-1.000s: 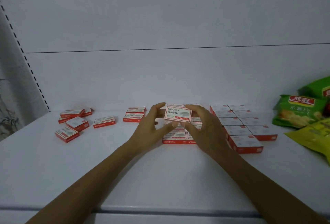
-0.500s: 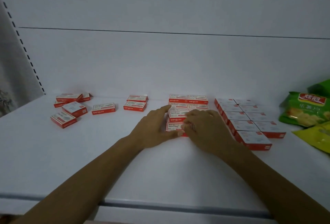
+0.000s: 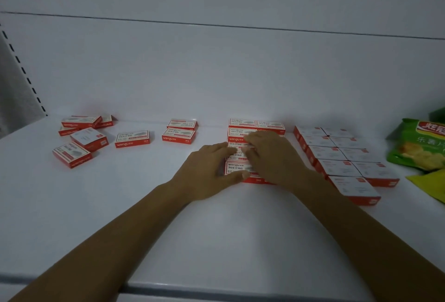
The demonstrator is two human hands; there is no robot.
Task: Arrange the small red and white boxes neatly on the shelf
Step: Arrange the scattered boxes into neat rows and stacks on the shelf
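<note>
Head view: boxes [image 3: 237,168] marked "wengu 24/6" are touched by the left hand [image 3: 207,169], grip wide; the right hand [image 3: 274,154] is laid atop, grip too blurred to tell.

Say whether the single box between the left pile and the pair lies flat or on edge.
Flat. The single box rests on the shelf, broad white label up, red side forward.
</note>
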